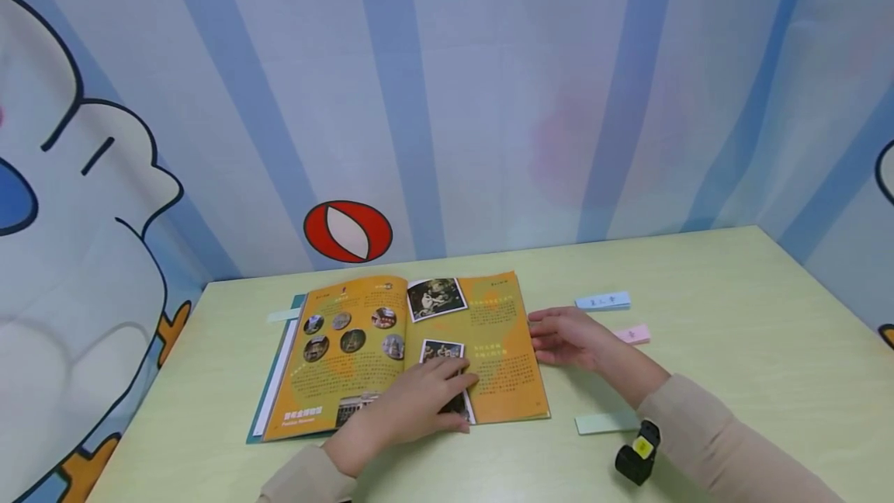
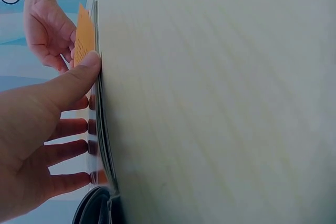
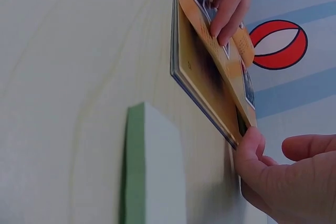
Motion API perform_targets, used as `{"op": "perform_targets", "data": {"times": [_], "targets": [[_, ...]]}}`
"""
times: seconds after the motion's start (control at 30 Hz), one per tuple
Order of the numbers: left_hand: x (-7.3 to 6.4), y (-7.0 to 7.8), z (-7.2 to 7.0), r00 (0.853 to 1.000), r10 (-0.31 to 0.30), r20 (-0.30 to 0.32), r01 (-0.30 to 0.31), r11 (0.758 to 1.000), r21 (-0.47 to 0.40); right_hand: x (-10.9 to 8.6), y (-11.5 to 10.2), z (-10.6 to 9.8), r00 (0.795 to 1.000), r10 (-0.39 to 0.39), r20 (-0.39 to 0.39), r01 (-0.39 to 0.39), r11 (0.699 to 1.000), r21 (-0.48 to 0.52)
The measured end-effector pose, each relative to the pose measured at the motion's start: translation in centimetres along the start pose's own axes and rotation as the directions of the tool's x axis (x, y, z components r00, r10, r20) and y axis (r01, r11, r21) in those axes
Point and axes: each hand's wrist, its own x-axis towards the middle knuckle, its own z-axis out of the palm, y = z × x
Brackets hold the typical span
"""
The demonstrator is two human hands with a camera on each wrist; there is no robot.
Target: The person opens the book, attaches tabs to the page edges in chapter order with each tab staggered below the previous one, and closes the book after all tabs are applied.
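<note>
An open book (image 1: pixel 503 371) with orange, illustrated pages lies on the table. My left hand (image 1: pixel 419 402) rests on its right page beside the spine, over a printed picture, fingers spread. At the right edge, my right hand (image 1: pixel 576 340) touches the page edge with its fingertips. In the right wrist view, a page (image 3: pixel 242 85) stands raised from those beneath, its corner against a digit of the right hand (image 3: pixel 294 182). Another digit stays apart from the paper. Left wrist view: the left thumb and fingers (image 2: pixel 68 124) lie along the book's near side.
Right of the book lie a blue paper slip (image 1: pixel 603 301) with writing, a pink slip (image 1: pixel 634 334) and a green slip (image 1: pixel 606 421). A pale slip (image 1: pixel 282 317) sticks out at the book's left. A striped cloth backdrop (image 1: pixel 475 115) stands behind the table (image 1: pixel 754 379).
</note>
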Motion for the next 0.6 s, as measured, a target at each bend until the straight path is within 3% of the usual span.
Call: {"op": "perform_targets", "data": {"times": [0.3, 0.6], "targets": [[-0.03, 0.11, -0.32, 1.000, 0.007, 0.000, -0.007, 1.000, -0.011, 0.51, 0.56, -0.02, 0.998, -0.028, 0.054, 0.031, 0.998, -0.060], [-0.03, 0.09, -0.26, 1.000, -0.012, 0.013, 0.013, 1.000, -0.022, 0.36, 0.59, 0.49, 0.996, -0.082, 0.039, 0.086, 0.990, -0.115]]}}
